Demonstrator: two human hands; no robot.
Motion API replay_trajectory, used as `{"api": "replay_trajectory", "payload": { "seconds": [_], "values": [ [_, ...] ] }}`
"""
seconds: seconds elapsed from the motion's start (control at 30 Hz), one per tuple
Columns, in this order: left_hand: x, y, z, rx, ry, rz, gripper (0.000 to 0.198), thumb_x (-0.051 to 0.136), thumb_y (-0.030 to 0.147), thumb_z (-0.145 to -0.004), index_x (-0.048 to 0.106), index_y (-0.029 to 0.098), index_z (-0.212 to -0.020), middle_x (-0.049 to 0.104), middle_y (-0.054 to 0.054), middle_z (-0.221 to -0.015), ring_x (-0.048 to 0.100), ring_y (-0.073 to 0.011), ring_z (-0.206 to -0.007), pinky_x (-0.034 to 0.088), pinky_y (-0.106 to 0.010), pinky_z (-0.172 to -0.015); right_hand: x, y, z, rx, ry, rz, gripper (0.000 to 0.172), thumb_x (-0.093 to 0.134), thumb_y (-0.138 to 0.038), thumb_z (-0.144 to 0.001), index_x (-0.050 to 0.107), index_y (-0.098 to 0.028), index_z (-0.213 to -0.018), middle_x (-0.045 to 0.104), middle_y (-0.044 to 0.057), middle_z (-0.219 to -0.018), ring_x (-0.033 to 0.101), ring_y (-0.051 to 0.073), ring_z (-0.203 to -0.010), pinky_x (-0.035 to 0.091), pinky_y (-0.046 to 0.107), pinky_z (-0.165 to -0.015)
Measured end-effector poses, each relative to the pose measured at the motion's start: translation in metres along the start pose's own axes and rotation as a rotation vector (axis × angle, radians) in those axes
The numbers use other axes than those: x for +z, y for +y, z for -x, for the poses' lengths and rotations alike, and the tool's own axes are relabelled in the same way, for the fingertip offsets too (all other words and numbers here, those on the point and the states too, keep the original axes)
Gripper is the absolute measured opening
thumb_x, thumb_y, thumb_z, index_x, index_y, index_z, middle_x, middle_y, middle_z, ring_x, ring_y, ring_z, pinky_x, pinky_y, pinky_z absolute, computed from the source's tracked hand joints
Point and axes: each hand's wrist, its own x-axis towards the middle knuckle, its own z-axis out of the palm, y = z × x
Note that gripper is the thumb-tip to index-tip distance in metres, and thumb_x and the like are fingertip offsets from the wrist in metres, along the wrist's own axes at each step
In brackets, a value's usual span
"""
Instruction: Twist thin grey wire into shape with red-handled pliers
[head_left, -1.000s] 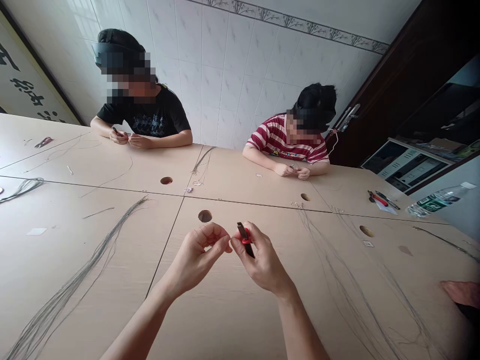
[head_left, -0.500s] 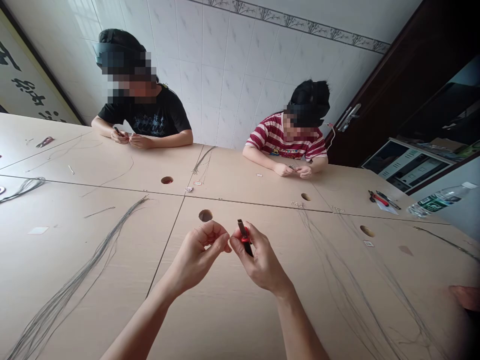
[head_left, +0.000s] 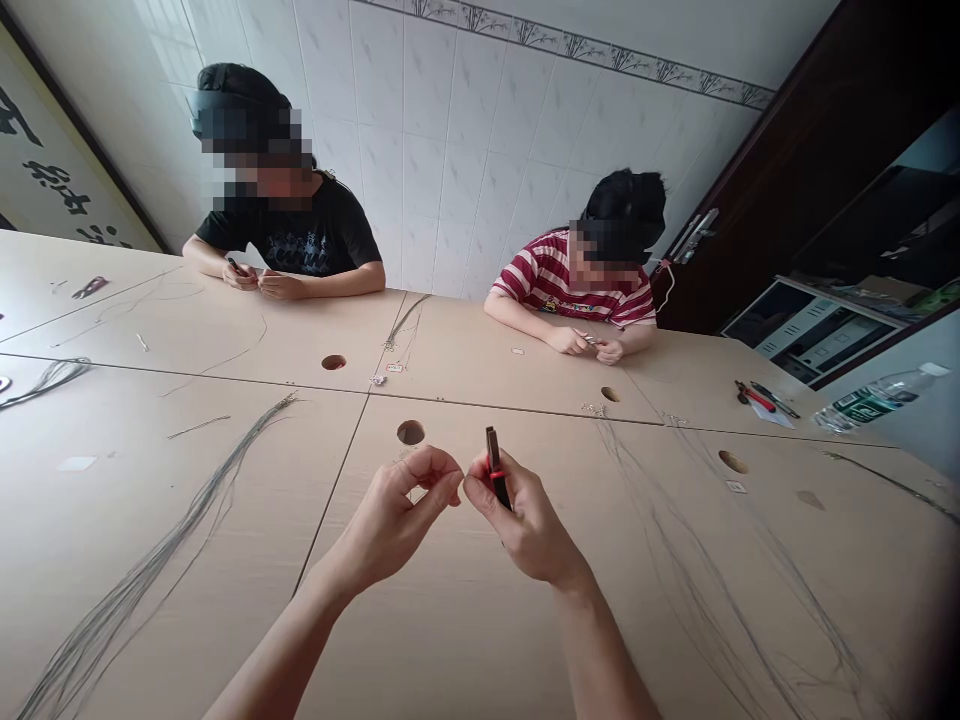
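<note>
My left hand [head_left: 411, 505] is held over the table [head_left: 450, 620] with thumb and forefinger pinched together. Whatever sits in that pinch is too small to make out. Close beside it, my right hand [head_left: 521, 515] is wrapped round a pair of pliers [head_left: 496, 470], black with a bit of red, its narrow end pointing up and away from me. The right thumb and forefinger almost meet the left fingertips. To the left lies a long bundle of thin grey wires [head_left: 217, 490]. More thin strands [head_left: 690, 530] spread over the table at the right.
Across the table sit a person in black [head_left: 322, 230] and a person in a striped shirt [head_left: 532, 275], both handling small things. A round hole [head_left: 410, 432] lies just beyond my hands. At the right are a water bottle [head_left: 877, 398] and red-handled pliers [head_left: 756, 397].
My right hand has turned slightly, so the pliers stand more upright and a little further right. My left hand keeps its pinch, with only a slight shift.
</note>
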Motion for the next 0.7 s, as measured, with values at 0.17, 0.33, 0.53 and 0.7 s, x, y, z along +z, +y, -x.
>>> {"api": "replay_trajectory", "payload": {
  "seconds": [0.17, 0.33, 0.53, 0.7],
  "values": [
    [-0.001, -0.001, 0.001, 0.007, 0.021, 0.105, 0.023, 0.055, 0.039, -0.092, 0.063, 0.028, -0.112, 0.068, -0.001, -0.114, 0.06, -0.0192, -0.111, 0.048, -0.03, -0.093, 0.0, 0.002, 0.0, -0.062, 0.059, 0.096, 0.016, 0.048, -0.031, -0.095, 0.046, -0.021, -0.083, 0.044, -0.003, -0.072, 0.041, 0.012, -0.064, 0.038, 0.026, -0.062],
    [-0.017, 0.003, -0.002, 0.021, 0.084, 0.464, 0.033, 0.057, 0.038, -0.092, 0.062, 0.027, -0.122, 0.059, -0.004, -0.135, 0.05, -0.0236, -0.129, 0.039, -0.036, -0.109, -0.002, 0.009, -0.001, -0.09, 0.13, 0.235, 0.015, 0.047, -0.03, -0.095, 0.045, -0.021, -0.083, 0.046, -0.001, -0.077, 0.044, 0.014, -0.068, 0.04, 0.027, -0.065],
    [-0.087, -0.006, 0.014, -0.01, -0.088, 0.617, 0.035, 0.057, 0.047, -0.087, 0.074, 0.017, -0.081, 0.07, -0.004, -0.066, 0.07, -0.0217, -0.068, 0.057, -0.039, -0.069, -0.01, 0.011, 0.0, -0.157, 0.193, 0.379, 0.011, 0.045, -0.021, -0.093, 0.044, -0.022, -0.082, 0.045, 0.0, -0.077, 0.045, 0.015, -0.07, 0.039, 0.028, -0.064],
    [-0.119, -0.003, 0.026, -0.3, 0.068, 0.172, 0.047, 0.063, 0.06, -0.078, 0.075, 0.015, -0.079, 0.074, -0.009, -0.079, 0.07, -0.0263, -0.08, 0.056, -0.04, -0.079, -0.014, 0.009, 0.001, -0.232, 0.244, 0.513, 0.013, 0.045, -0.014, -0.09, 0.041, -0.023, -0.081, 0.045, 0.0, -0.076, 0.045, 0.017, -0.071, 0.039, 0.029, -0.066]
  ]
}}
